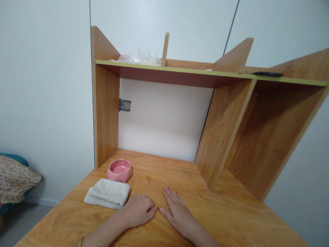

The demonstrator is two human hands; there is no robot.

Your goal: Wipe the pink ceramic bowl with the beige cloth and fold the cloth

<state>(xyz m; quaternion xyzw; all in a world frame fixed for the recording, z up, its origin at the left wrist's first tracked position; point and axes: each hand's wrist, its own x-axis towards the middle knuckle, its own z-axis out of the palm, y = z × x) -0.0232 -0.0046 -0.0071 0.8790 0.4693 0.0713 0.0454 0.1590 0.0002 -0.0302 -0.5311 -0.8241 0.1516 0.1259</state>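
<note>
My left hand (140, 210) rests on the wooden desk (247, 231) with its fingers curled into a fist; what they may enclose is hidden. Flat on the desktop lies my right hand (177, 212), fingers stretched out and thumb pointing toward the left fist. A folded pale grey cloth (107, 193) is just left of my left hand. Behind the cloth stands a pink, angular ceramic bowl (120, 170) that looks like an ashtray, with nothing visible inside.
A wooden hutch with a shelf (166, 75) rises at the back of the desk. Clear plastic bags (141, 58) and a dark flat object (268, 73) lie on it. An uncovered wall box (125, 105) shows wires. At far left, a patterned cushion (13, 176) rests on a blue seat.
</note>
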